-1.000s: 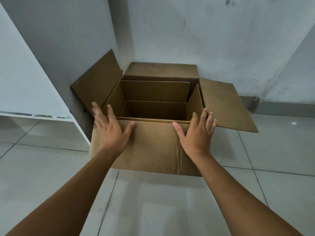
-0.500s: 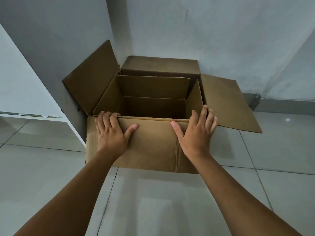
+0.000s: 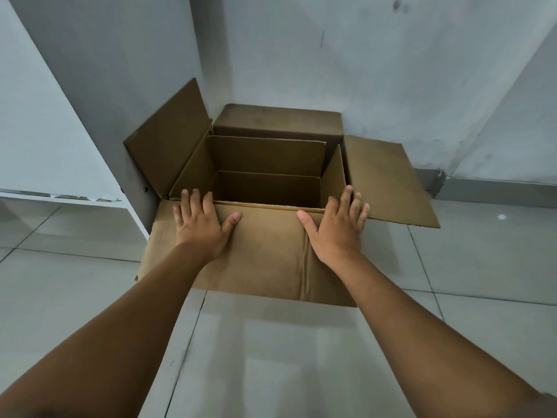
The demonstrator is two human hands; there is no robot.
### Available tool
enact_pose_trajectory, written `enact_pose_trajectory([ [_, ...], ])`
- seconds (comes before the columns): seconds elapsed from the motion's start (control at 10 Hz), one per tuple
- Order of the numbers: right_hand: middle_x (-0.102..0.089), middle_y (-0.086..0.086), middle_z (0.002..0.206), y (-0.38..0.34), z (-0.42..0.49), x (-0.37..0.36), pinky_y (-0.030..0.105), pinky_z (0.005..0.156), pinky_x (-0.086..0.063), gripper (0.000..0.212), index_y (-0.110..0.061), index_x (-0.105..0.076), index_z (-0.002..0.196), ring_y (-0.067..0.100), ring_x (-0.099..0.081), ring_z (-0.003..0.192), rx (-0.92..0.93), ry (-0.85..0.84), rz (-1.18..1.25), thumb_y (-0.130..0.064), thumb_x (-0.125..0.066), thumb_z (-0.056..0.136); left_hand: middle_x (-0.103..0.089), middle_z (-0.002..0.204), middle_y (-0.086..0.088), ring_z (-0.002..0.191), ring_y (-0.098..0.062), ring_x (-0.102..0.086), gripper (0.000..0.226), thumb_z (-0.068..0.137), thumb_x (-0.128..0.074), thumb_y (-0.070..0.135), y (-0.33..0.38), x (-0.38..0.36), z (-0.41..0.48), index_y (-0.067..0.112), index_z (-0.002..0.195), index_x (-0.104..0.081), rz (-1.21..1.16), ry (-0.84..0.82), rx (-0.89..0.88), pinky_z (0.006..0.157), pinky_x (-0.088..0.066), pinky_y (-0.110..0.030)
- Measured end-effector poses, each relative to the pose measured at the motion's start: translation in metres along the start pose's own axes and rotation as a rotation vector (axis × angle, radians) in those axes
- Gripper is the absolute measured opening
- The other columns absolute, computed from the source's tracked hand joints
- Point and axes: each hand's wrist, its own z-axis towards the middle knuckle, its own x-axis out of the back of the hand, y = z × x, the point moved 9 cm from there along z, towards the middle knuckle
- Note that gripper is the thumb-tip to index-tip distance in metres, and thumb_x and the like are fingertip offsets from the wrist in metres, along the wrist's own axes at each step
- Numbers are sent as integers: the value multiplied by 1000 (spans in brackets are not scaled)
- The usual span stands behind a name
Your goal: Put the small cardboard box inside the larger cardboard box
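Two bare forearms reach forward from the near edge of the view over a pale tiled floor (image 3: 90, 297). The left hand (image 3: 200, 226) lies flat, palm down, on the near flap (image 3: 265, 254) of the larger cardboard box (image 3: 268, 188); its grip is open, fingers spread, with the fingertips reaching the fold at the box's near rim and the thumb pointing inward. The right hand (image 3: 339, 227) lies the same way on the right part of that flap, grip open and holding nothing, fingers up to the near right corner of the opening.

The near flap is folded outward and down toward the floor. The box stands on the floor in the corner of the room, its top open and its inside in shadow; nothing can be made out in it. Its left flap (image 3: 168, 143) stands up against the grey wall (image 3: 120, 70), and the right flap (image 3: 388, 182) is spread out low over the floor.

Just behind the open box, against the far wall, a smaller closed cardboard box (image 3: 278, 119) shows its top. A white panel (image 3: 36, 140) fills the left edge.
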Motion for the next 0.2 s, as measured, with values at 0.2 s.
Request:
enact_pose_trajectory([
  [0.2, -6, 17, 160, 1, -8, 18, 46, 118, 3, 69, -11, -29, 144, 33, 0, 148, 59, -131, 45, -57, -30, 93, -11, 158, -13, 146, -31, 0, 76, 90, -25, 61, 24, 14, -12, 14, 148, -13, -15, -113, -67, 116, -7, -50],
])
